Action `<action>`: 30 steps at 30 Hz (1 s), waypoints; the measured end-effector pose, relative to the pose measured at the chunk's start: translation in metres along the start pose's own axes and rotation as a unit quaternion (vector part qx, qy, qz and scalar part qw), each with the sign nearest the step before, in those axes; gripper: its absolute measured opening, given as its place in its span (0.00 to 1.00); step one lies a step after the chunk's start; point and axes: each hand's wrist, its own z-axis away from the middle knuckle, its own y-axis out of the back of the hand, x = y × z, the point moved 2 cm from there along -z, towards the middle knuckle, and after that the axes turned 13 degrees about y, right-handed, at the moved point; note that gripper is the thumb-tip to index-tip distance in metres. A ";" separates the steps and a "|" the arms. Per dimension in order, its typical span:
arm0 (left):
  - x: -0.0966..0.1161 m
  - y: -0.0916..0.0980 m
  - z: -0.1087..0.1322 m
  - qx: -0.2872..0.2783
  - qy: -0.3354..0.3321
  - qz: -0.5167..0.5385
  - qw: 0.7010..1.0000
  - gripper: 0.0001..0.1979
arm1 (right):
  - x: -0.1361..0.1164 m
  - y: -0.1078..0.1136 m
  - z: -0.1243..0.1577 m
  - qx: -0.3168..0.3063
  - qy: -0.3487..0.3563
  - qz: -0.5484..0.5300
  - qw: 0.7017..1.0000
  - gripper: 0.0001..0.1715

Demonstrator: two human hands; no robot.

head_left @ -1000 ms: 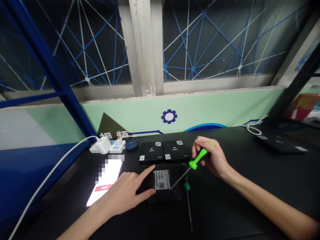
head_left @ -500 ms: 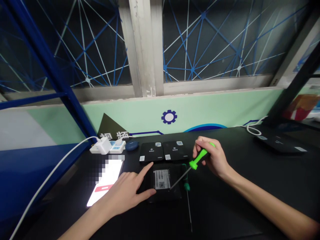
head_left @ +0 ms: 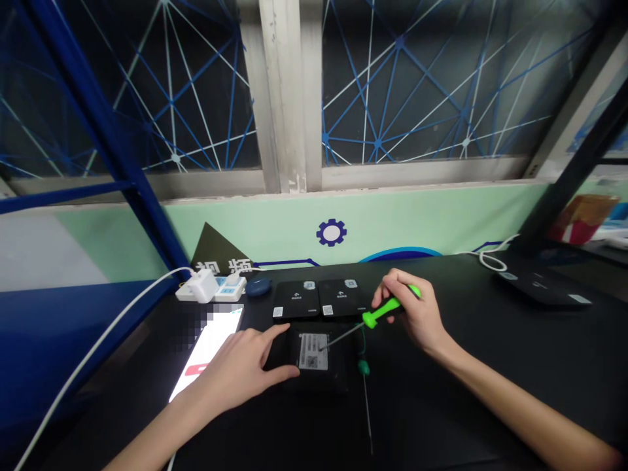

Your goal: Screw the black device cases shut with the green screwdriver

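Observation:
My right hand [head_left: 416, 314] is closed round the bright green and black handle of a screwdriver [head_left: 370, 318]. The shaft slants down to the left, and its tip is over the white label [head_left: 307, 350] of a flat black box [head_left: 321, 383]; whether it touches cannot be made out. Thumb and index finger of my left hand [head_left: 245, 363] are spread along the left edge of that box, touching it. A second screwdriver, dark green [head_left: 363, 367], lies just right of the box, its shaft toward me.
Two similar black boxes [head_left: 296, 299] [head_left: 343, 297] lie side by side behind. At left are a lit phone [head_left: 216, 340], a white power strip [head_left: 230, 288] with a charger [head_left: 203, 285], and a dark blue case [head_left: 258, 286]. Another black device [head_left: 544, 288] lies far right.
The screwdriver tip has moved left and up, from the box's lower right onto its label area. My right hand has tilted the handle flatter. My left hand has shifted slightly left.

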 end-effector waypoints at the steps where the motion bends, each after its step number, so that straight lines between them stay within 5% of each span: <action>1: 0.000 0.002 -0.001 0.000 0.002 0.005 1.000 0.40 | -0.001 -0.001 0.000 -0.001 0.007 0.002 1.000 0.20; 17: 0.004 0.027 -0.017 -0.114 -0.124 0.022 0.985 0.25 | 0.004 -0.005 0.000 0.020 0.053 0.014 0.998 0.19; 30: 0.012 0.016 -0.018 0.033 -0.026 0.013 0.999 0.16 | -0.018 -0.015 -0.036 -0.084 0.067 0.084 0.991 0.22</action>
